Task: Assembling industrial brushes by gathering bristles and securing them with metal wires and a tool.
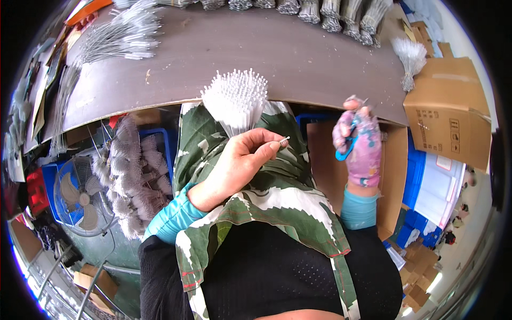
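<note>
My left hand (240, 162) is bare and closed, its thumb and forefinger pinching the white tip of a small wire brush (285, 142). Just beyond it, a thick bundle of white-bristled wire brushes (234, 98) stands upright over my lap against the table's near edge. Its lower stems are hidden behind my left hand, so I cannot tell whether the palm also grips them. Off to the right, my right hand (360, 146) wears a pink patterned glove and is raised and closed around blue-handled scissors (345, 151). Their blades are hard to make out.
On the brown table (240, 48) lie loose wire brushes (122, 34) at the far left and tied bundles (330, 13) along the back. An open carton (333, 165) stands below my right hand, a closed carton (448, 106) beyond it. A fan (84, 197) is at left.
</note>
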The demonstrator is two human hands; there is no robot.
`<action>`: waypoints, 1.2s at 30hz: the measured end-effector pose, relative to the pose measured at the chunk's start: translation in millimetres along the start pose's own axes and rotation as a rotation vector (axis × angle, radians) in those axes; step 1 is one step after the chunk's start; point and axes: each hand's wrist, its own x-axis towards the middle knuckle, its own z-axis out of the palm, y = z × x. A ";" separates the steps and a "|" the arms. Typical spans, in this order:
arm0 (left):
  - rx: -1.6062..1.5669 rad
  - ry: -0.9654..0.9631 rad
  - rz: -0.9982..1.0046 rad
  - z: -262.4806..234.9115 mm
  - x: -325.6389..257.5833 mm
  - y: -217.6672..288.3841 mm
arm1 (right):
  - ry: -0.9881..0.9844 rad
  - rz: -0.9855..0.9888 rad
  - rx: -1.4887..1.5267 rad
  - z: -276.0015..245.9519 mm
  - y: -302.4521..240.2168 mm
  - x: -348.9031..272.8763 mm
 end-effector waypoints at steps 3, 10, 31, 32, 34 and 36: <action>-0.001 -0.079 -0.089 -0.9 4.4 8.6 | -0.025 0.116 -0.186 1.1 6.7 3.0; -0.156 -0.097 -0.185 -5.0 3.7 9.6 | -0.176 0.275 -0.315 25.4 17.3 -2.1; -0.109 -0.002 -0.055 -11.1 -3.9 18.0 | -0.171 0.252 -0.305 41.6 22.2 9.8; -0.040 0.063 0.002 -8.4 -5.4 16.4 | -0.185 0.230 -0.286 45.4 26.3 7.7; -0.027 0.084 0.019 -8.5 -6.6 13.7 | -0.219 0.254 -0.259 51.4 24.9 7.5; -0.017 0.100 0.036 -8.5 -6.6 12.1 | -0.251 0.206 -0.326 52.3 29.4 8.0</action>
